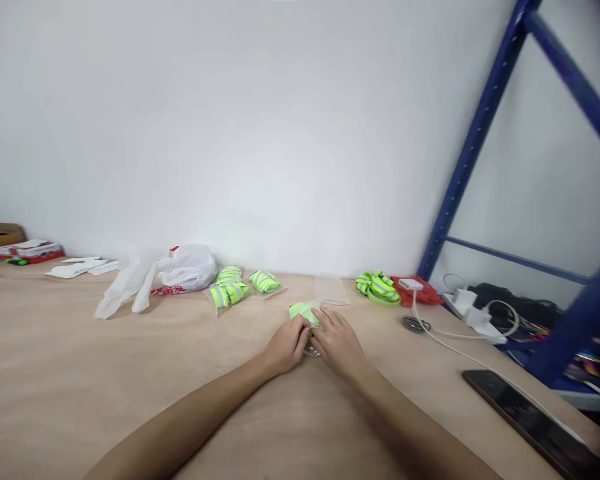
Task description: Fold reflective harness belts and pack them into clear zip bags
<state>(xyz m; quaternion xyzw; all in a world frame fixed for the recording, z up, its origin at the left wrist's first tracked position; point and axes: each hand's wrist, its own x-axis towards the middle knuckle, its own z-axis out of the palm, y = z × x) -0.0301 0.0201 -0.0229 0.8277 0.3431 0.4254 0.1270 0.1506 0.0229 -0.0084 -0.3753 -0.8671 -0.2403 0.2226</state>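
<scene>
In front of me on the table lies a small clear plastic bag [312, 350] with a folded neon-yellow reflective strap [303, 309] in it. My left hand [285, 345] pinches the bag's near end between thumb and fingers. From the other side my right hand [337, 340] grips the same bag, its thumb low and its fingers bent over the strap. The fingers partly cover both bag and strap. Beyond my hands, an empty-looking clear bag [331, 291] lies flat near the wall.
Several bagged neon straps [229, 293] and a white plastic carrier bag [193, 268] lie back left. Loose neon straps [377, 288] sit back right by a red cloth [425, 293]. A white charging cable [460, 345], a phone [530, 413] and a blue metal rack [473, 147] occupy the right.
</scene>
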